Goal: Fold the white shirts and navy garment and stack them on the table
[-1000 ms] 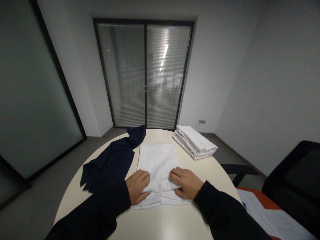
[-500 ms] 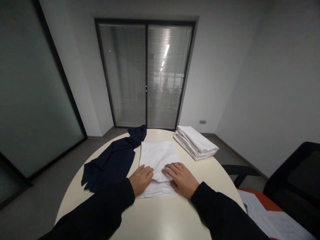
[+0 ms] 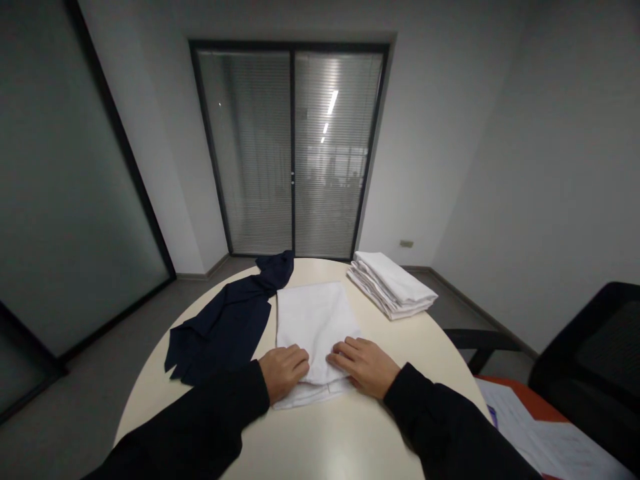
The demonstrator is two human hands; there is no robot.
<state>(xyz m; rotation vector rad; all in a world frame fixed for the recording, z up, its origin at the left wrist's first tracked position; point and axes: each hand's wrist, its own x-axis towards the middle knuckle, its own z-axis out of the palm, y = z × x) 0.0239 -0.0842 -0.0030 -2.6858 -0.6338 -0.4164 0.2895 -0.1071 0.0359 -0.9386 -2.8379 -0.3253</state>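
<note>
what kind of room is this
Probably a small office or meeting room: there is a round table, a black mesh-backed chair beside it, and dark-framed glass panels with slatted blinds in the far wall.

**Folded white fabric rectangle lies flat on a round cream table**

The folded white fabric rectangle [image 3: 315,320] lies on the middle part of the round cream table [image 3: 330,440], its length running away from the viewer. It is matte, plain and opaque, doubled into layers. The far edge is neat and nearly straight, with two clear corners. Shallow wrinkles cross the upper surface, mostly toward the right and near parts. At the near end, the top layer stops short in a soft, slightly curved edge, and a narrow strip of the layer beneath shows beyond it. The whole piece sits slightly askew, its near edge slanting. Parts of both long sides are hidden.
</note>
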